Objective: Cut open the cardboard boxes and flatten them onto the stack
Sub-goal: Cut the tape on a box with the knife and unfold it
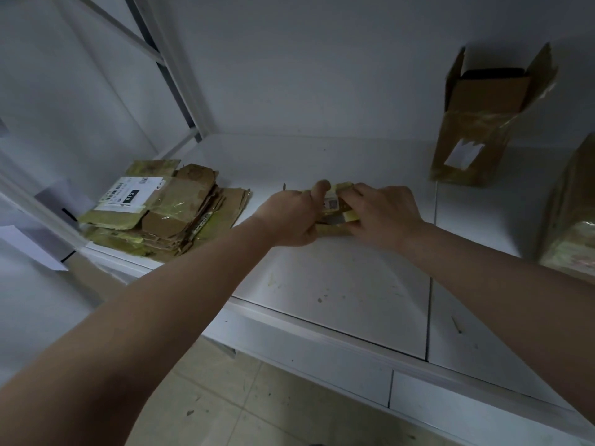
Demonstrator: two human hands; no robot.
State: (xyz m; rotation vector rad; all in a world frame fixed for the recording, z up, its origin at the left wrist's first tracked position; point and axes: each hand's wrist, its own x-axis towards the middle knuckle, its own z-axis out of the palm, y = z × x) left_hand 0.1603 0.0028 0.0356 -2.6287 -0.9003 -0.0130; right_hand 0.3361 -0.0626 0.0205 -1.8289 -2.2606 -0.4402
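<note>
A small taped cardboard box [335, 206] with a white label lies on the white table [338, 284] near its middle. My left hand [291, 217] grips the box's left end, thumb up over its top edge. My right hand [383, 214] grips its right end, fingers curled over the taped flap. Most of the box is hidden between the hands. A thin dark tip [284, 187], possibly a blade, sticks up just beyond my left hand. At the table's left end lies the stack of flattened boxes [161, 210], its top sheet bearing a shipping label.
An opened tall cardboard box [476, 123] stands upright at the back right against the wall. Another taped box [573, 214] sits at the right edge, partly cut off. A marker pen [201, 225] lies on the stack. A metal shelf frame [174, 59] rises at the back left.
</note>
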